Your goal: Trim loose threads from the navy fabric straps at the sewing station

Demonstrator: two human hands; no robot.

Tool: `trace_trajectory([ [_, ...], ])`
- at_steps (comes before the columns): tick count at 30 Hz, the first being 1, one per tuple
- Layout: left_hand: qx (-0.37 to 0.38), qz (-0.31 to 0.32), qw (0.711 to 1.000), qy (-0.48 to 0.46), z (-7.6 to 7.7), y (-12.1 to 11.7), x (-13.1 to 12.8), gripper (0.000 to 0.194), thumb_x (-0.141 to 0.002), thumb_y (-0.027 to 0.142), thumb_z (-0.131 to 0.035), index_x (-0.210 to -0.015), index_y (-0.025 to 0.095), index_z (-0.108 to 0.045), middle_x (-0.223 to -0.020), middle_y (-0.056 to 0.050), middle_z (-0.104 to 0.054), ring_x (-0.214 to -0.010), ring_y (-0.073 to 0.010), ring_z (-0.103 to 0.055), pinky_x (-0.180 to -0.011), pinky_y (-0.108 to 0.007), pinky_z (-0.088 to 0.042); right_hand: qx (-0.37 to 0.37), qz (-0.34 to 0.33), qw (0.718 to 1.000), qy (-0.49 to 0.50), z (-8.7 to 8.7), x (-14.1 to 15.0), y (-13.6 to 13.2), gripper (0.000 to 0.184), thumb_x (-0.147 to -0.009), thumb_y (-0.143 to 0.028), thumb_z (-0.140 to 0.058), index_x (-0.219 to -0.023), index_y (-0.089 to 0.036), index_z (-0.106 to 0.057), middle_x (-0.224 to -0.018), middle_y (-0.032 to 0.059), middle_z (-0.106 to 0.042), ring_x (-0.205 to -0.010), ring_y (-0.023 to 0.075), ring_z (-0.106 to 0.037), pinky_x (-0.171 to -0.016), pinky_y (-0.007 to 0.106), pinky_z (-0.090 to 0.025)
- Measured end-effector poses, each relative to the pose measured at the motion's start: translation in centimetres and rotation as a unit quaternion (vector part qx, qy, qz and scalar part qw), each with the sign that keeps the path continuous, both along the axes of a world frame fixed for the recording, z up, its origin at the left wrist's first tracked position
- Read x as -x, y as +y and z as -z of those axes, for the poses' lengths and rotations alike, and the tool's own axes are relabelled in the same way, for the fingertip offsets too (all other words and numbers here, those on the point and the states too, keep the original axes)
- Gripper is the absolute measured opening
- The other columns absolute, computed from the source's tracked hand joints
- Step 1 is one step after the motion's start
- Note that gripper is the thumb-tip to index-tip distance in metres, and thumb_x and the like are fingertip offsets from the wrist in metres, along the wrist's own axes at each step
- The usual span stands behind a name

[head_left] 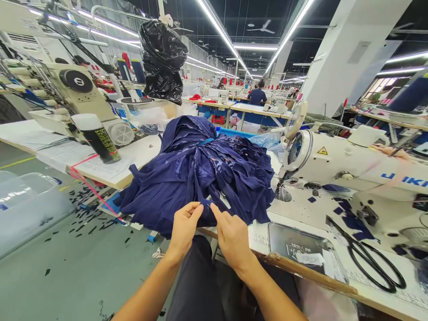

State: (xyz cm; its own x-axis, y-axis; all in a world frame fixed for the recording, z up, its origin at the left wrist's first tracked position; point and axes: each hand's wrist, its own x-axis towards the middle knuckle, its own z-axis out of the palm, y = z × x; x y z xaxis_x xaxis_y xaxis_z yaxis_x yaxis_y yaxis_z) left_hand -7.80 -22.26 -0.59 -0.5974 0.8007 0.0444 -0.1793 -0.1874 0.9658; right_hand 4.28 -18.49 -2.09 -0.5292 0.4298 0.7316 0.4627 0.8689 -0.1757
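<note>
Left hand (185, 225): comes in from seven o'clock, wrist bent slightly, thumb and forefinger pinched shut on a navy edge of cloth (206, 207), other fingers curled under.
Right hand (233, 236): comes in from five o'clock, knuckles up, fingers curled, forefinger stretched towards ten o'clock with its tip on the same edge; its thumb is hidden, so I cannot tell whether it grips.
Navy garments (180, 174): heaped at twelve o'clock from the hands, spilling over the front of the surface (261, 236); soft, matt, folded fabric, with long loose strips and patterned, lace-like trim.
Blue tie: a brighter band (205, 141) across the upper middle of the heap, the cloth gathered around it.
Sewing machine (341, 151): smooth cream metal at two o'clock, its needle end just beside the heap, closing off that side.
Scissors (355, 243): black, long looped handles, lying between three and four o'clock, near small navy cloth scraps (356, 226).
Spray can (100, 141): black cylinder, white cap, at ten o'clock.
Black bag (163, 62): crinkled, shiny plastic, hanging at eleven o'clock.
Clear bin (30, 207): at nine o'clock, beside dark offcuts on the green floor (83, 272).
</note>
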Motion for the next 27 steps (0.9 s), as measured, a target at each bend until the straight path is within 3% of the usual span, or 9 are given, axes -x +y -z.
trace_trajectory([
  [11,0.01,-0.03,0.999,0.021,0.3,0.4,-1.2,0.016,-0.062,0.029,-0.065,-0.068,0.014,-0.066,-0.06,0.002,-0.062,-0.059,-0.0081,-0.052,-0.06,-0.017,-0.043,-0.027,0.045,0.997,-0.054,0.5,-0.5,0.2,0.037,-0.086,-0.006,-0.034,-0.117,-0.012,-0.053,-0.066,0.0028,-0.054,-0.055,0.0142,-0.044,-0.052,0.029,-0.026],
  [27,0.058,-0.062,0.978,0.188,-0.1,0.3,-2.0,0.02,-0.069,0.031,-0.057,-0.073,0.014,-0.067,-0.064,0.0,-0.062,-0.058,-0.0105,-0.052,-0.058,-0.02,-0.042,-0.035,0.042,0.998,-0.043,0.5,-1.0,0.5,0.036,-0.087,-0.007,-0.03,-0.112,-0.009,-0.056,-0.065,0.0039,-0.055,-0.054,0.0142,-0.043,-0.052,0.029,-0.028],
])
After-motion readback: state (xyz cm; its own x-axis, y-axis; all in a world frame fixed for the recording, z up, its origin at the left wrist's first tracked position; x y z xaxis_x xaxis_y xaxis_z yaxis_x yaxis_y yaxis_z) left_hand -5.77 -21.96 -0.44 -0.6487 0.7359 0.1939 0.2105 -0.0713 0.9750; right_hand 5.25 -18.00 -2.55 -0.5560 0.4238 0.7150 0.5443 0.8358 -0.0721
